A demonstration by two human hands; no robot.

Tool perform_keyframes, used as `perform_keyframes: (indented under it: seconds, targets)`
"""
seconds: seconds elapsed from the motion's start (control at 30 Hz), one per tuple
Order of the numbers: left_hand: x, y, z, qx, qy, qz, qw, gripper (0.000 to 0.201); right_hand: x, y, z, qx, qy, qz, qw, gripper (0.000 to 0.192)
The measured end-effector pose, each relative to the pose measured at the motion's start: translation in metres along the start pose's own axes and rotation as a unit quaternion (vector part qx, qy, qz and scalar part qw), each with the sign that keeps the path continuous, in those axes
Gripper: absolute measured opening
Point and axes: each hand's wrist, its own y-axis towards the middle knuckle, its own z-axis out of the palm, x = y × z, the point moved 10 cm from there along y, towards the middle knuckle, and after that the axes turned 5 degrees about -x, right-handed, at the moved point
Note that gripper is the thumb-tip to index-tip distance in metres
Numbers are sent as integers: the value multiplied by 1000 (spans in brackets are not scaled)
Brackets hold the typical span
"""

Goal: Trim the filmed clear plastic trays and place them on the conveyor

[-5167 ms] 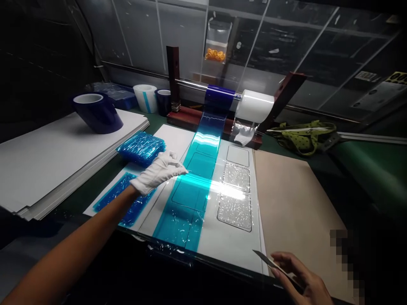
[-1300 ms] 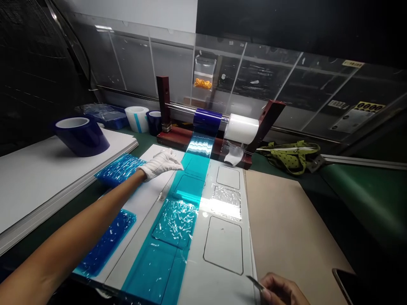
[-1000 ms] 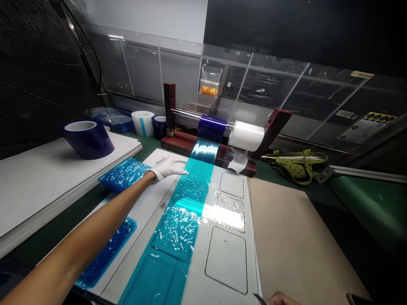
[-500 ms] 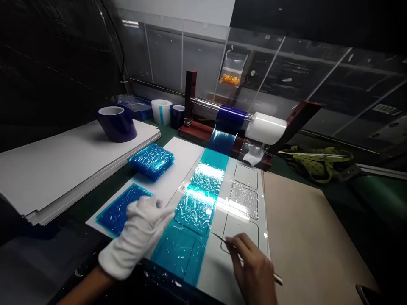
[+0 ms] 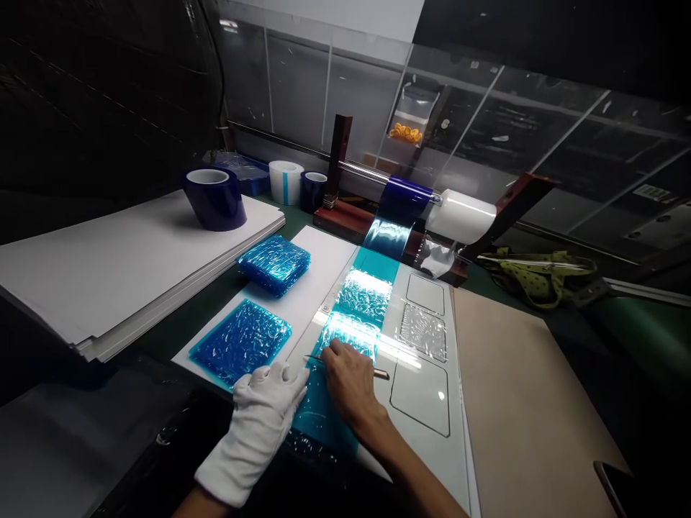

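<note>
Both hands have closed in on the blue film strip (image 5: pixel 345 345) since half a second ago: the bare right hand (image 5: pixel 350 381) has swung across from the white sheet (image 5: pixel 432 424) onto the strip, and the gloved left hand (image 5: pixel 264 410) has slid up against the strip's left edge. Right hand now: fingers curled together, clamped on a thin metal blade (image 5: pixel 345 365) that lies flat across the strip, its tip poking out past the strip's left edge and its handle end showing on the right side. Left hand: white glove, palm down, fingers spread a little and pressed flat, holding nothing, fingertips touching the strip's near left edge, right beside the blade tip. The strip itself runs from the near edge of the white sheet up to the dark blue roll (image 5: pixel 402 198) on the holder rod, with crinkled squares shining under it just beyond the right hand. Left of the strip, a crinkled blue square (image 5: pixel 242 342) lies flat, and beyond that one sits a small stack of blue squares (image 5: pixel 275 262). Right of the strip, a clear crinkled piece (image 5: pixel 422 329) sits in a cut-out outline. On the rod just right of the dark blue roll hangs a white roll (image 5: pixel 467 216). Far left of the strip, another blue tape roll (image 5: pixel 213 198) stands on a pile of white boards (image 5: pixel 119 252).
</note>
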Motion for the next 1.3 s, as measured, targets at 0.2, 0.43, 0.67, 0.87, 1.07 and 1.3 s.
perform_keyframes:
  seconds: [0.2,0.43,0.67,0.87,1.07,1.3]
  targets:
    - [3,0,-3,-10,-9,-7,1000,23,-38,-34,-8,22,-29,23,999,25]
    - [-3,-32,8,43,-37,3,998,107,-114,-120,-21,29,-55,119,991,30]
    - [4,-63,-3,-32,-40,62,997,105,-122,-178,12,53,339,271,900,39]
    - [10,-21,-45,-119,-3,50,992,124,-44,-180,61,138,705,303,626,69]
    - [21,4,-48,-66,-101,-67,990,128,-28,-158,75,39,789,406,460,51]
    - [49,-62,15,179,-544,-309,759,87,-7,-164,72,86,788,320,520,47]
